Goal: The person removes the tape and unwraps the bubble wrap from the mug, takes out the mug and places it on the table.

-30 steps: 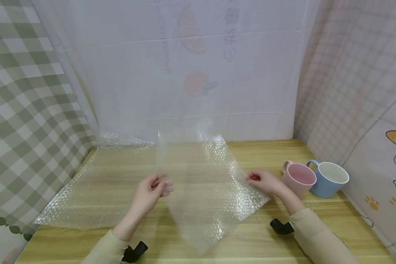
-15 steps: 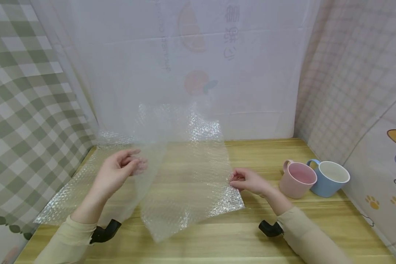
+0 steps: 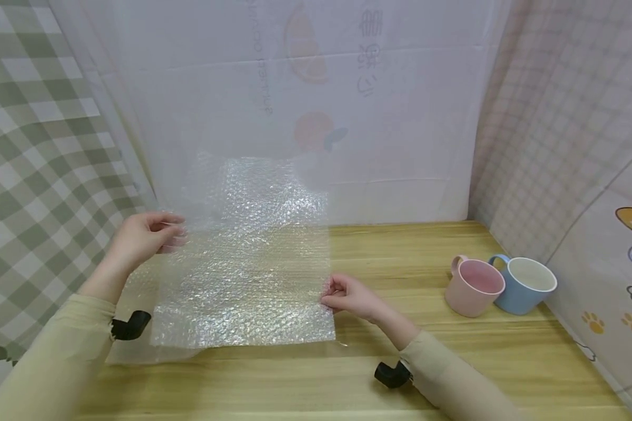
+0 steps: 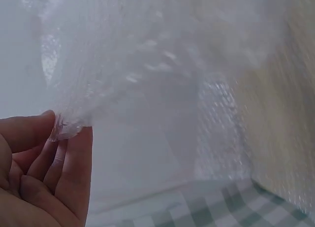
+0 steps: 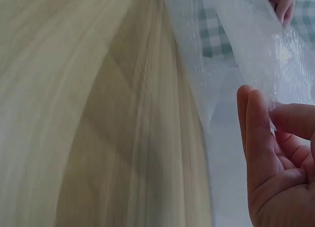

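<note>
A clear sheet of bubble wrap [image 3: 247,257] stretches between both hands above the left part of the table. My left hand [image 3: 144,237] pinches its left edge between thumb and fingers, as the left wrist view confirms. Lower down on the opposite edge, my right hand [image 3: 354,297] pinches the sheet; in the right wrist view thumb and fingertips [image 5: 257,106] meet on the film. Beneath it, a second bubble wrap sheet [image 3: 134,342] lies on the wooden table [image 3: 400,245], mostly covered by the held one.
At the right side of the table stand a pink mug [image 3: 469,295] and a light blue mug [image 3: 521,292], side by side. A white printed curtain [image 3: 400,134] hangs behind, a green checked cloth [image 3: 47,175] on the left, and a patterned cloth [image 3: 584,204] on the right.
Both hands have moved left with the held sheet, the left hand farther and upward. The sheet has turned from a diagonal hang to nearly square and now overlaps the lying sheet. The mugs stay put.
</note>
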Demonstrator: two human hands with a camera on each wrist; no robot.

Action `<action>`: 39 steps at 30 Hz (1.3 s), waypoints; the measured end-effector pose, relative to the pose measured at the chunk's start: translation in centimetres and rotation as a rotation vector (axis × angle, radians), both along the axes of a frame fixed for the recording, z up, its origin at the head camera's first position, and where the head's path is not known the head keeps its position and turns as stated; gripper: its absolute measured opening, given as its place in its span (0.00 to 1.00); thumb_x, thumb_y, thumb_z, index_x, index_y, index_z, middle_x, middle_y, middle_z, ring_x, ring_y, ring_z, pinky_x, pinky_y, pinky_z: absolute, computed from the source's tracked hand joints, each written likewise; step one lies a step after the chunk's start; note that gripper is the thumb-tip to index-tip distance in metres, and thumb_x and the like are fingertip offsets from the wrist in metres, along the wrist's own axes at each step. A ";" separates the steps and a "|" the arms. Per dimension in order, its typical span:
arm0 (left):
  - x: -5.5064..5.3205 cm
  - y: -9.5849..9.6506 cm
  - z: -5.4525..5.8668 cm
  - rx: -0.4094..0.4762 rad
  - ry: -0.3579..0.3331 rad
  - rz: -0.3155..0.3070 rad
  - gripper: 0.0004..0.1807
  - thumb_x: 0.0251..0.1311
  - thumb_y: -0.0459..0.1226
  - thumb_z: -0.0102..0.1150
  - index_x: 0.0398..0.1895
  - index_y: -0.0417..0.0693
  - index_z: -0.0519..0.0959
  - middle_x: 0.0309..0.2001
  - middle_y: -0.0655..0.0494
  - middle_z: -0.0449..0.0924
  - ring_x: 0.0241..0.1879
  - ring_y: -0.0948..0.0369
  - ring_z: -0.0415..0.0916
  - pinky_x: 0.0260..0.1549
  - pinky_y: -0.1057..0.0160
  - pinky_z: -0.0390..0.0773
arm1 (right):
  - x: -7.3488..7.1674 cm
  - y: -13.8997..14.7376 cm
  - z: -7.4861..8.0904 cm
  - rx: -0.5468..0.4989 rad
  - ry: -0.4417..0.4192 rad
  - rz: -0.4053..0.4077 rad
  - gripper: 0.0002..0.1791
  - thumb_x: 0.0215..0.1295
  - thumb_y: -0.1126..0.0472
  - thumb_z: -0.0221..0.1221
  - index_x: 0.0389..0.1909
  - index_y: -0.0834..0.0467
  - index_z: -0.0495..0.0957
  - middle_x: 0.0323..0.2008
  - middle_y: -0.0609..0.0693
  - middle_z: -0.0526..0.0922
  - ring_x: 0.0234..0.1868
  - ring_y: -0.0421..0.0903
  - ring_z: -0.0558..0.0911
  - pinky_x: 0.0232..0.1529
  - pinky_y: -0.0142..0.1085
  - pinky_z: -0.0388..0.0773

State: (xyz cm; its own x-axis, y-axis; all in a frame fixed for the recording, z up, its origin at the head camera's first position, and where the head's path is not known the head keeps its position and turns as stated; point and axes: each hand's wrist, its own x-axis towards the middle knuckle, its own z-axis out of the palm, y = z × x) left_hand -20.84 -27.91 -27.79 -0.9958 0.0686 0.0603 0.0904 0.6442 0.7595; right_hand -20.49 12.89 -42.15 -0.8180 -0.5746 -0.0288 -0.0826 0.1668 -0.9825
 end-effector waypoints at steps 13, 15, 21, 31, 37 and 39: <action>-2.0 -4.2 -0.2 -0.429 0.100 0.064 0.16 0.69 0.34 0.52 0.54 0.32 0.77 0.46 0.31 0.80 0.43 0.39 0.78 0.37 0.45 0.78 | 0.8 -7.7 -0.3 -0.062 0.010 0.075 0.08 0.64 0.75 0.60 0.36 0.69 0.69 0.35 0.56 0.80 0.33 0.41 0.83 0.40 0.42 0.85; -2.1 -4.7 -0.3 -0.474 0.113 0.078 0.16 0.68 0.34 0.52 0.53 0.33 0.77 0.49 0.30 0.78 0.46 0.36 0.75 0.38 0.41 0.75 | 0.9 -8.8 -0.4 -0.060 0.019 0.080 0.08 0.64 0.76 0.61 0.35 0.69 0.69 0.34 0.55 0.80 0.32 0.41 0.83 0.38 0.39 0.85; -2.2 -5.6 -0.5 -0.512 0.103 0.139 0.19 0.70 0.36 0.49 0.59 0.35 0.74 0.55 0.28 0.74 0.52 0.32 0.71 0.40 0.38 0.74 | 1.6 -11.8 -0.1 -0.077 0.024 0.096 0.08 0.62 0.78 0.60 0.33 0.69 0.69 0.31 0.51 0.78 0.30 0.41 0.83 0.35 0.36 0.85; -3.1 -6.7 -1.2 -0.512 0.105 0.139 0.25 0.69 0.33 0.44 0.67 0.30 0.64 0.56 0.26 0.71 0.48 0.33 0.72 0.39 0.37 0.75 | 2.9 -15.6 -0.4 -0.123 -0.062 0.003 0.09 0.60 0.77 0.62 0.31 0.67 0.70 0.24 0.47 0.77 0.26 0.37 0.80 0.35 0.36 0.85; -3.2 -7.1 -1.9 -0.435 0.003 0.064 0.32 0.73 0.42 0.48 0.72 0.29 0.56 0.66 0.22 0.58 0.62 0.26 0.56 0.58 0.27 0.56 | 3.2 -17.3 -0.6 -0.082 -0.053 -0.069 0.08 0.59 0.74 0.65 0.30 0.65 0.73 0.24 0.48 0.77 0.24 0.37 0.80 0.32 0.35 0.84; -3.3 -7.0 -2.5 -0.456 0.018 0.032 0.32 0.73 0.42 0.48 0.70 0.27 0.59 0.66 0.22 0.58 0.62 0.26 0.57 0.59 0.28 0.57 | 3.0 -17.9 -0.8 -0.058 -0.048 -0.083 0.08 0.59 0.72 0.65 0.31 0.64 0.74 0.24 0.47 0.77 0.24 0.38 0.80 0.32 0.33 0.84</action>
State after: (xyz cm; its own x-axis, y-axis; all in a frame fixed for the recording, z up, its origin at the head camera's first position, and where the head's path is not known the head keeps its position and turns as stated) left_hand -24.15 -34.93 -30.27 -0.9969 0.0615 0.0485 0.0757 0.9152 0.3958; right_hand -17.52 -4.96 -42.91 -0.8614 -0.5066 -0.0382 -0.0230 0.1141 -0.9932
